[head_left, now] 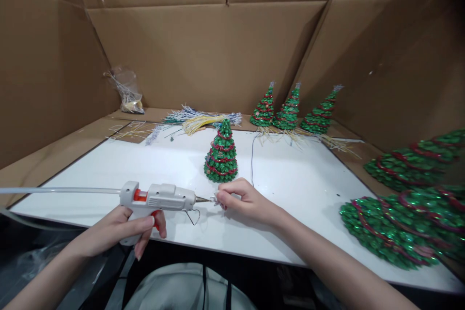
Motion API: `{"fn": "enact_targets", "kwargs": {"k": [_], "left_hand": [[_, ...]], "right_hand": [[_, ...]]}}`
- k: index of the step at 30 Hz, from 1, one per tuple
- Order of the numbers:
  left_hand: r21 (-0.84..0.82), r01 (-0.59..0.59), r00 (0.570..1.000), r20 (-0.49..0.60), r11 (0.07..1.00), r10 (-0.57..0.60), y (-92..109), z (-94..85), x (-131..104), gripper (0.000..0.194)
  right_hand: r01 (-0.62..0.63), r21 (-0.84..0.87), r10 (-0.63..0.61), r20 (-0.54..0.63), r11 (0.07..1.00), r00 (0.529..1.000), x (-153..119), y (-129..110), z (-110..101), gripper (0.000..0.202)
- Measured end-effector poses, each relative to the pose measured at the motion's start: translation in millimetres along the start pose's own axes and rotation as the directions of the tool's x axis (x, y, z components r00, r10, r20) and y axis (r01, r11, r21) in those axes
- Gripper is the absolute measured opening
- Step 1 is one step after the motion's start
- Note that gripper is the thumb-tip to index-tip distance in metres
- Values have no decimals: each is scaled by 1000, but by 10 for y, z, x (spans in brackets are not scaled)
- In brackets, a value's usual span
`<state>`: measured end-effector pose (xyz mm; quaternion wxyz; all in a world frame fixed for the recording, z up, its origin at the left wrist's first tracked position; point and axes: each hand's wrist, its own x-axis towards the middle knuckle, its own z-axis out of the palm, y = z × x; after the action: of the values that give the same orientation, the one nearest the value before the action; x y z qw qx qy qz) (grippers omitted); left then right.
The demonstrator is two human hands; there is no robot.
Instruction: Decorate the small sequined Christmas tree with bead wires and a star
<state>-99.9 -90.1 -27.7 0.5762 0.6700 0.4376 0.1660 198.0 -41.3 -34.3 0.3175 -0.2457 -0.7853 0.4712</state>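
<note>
Left hand [125, 230]: wrapped around the grip of a white hot-glue gun with orange trigger [156, 199], barrel level, long axis pointing right.
Right hand [245, 201]: fingertips pinched on a small silvery ornament piece [217, 199], touching the gun's nozzle tip; right hand is nearer to it.
Table [145, 164]: white board.
Beyond: green sequinned cone tree with red trim [221, 154] stands upright just behind the right hand.
Unclear: the pinched piece is too small to identify; large green trees at right are cut off.

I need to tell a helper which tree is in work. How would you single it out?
On the white board, look just beyond the right hand and glue gun. The small green tree stands alone there, upright, unlike the three trees against the back cardboard.
</note>
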Motion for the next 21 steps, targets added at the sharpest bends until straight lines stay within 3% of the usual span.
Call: {"fn": "enact_targets", "kwargs": {"k": [10,16,21], "left_hand": [[8,-1,1000,-15,1000,1,-2,-3,-19,50],[-32,12,999,32,999,-11,-41,14,-32,48],[61,-7,998,-67,998,11,-14,-36,-53,48]], "right_hand": [[18,-12,-18,-10,1000,1000,0,8,0,40],[18,-35,-20,-67,999,998,-3,5,-30,42],[32,-50,-38,-114,998,993,-10,8,-44,43]]}}
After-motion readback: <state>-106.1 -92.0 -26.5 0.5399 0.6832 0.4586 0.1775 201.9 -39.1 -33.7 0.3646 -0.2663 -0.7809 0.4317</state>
